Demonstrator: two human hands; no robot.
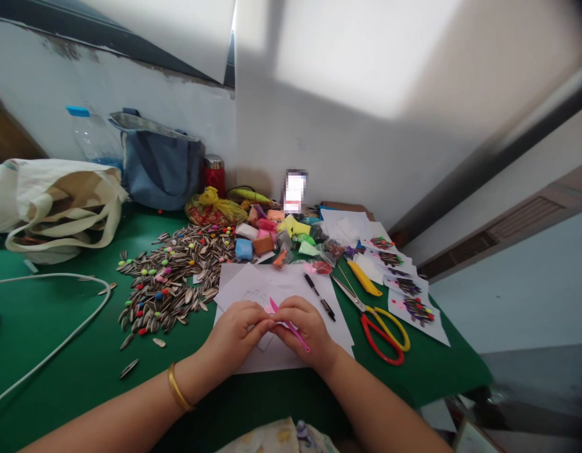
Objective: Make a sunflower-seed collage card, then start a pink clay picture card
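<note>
My left hand [241, 327] and my right hand [306, 328] meet above white paper [253, 362] on the green table. A pink plastic tool [297, 336] lies slantwise in my right hand, its pointed end up. My left fingers are pinched together against my right fingertips; what they hold, if anything, is too small to tell. Behind the hands, faint drawn lines show on the paper. A black pen [319, 296] rests on the paper to the right.
Sunflower seeds [177, 270] with coloured bits are heaped at left. Clay packs [263, 244] stand behind the paper. Scissors [382, 340], a yellow cutter [365, 279] and decorated cards [416, 308] lie right. Bags [161, 167], a red flask [214, 176] and a phone [294, 190] stand behind.
</note>
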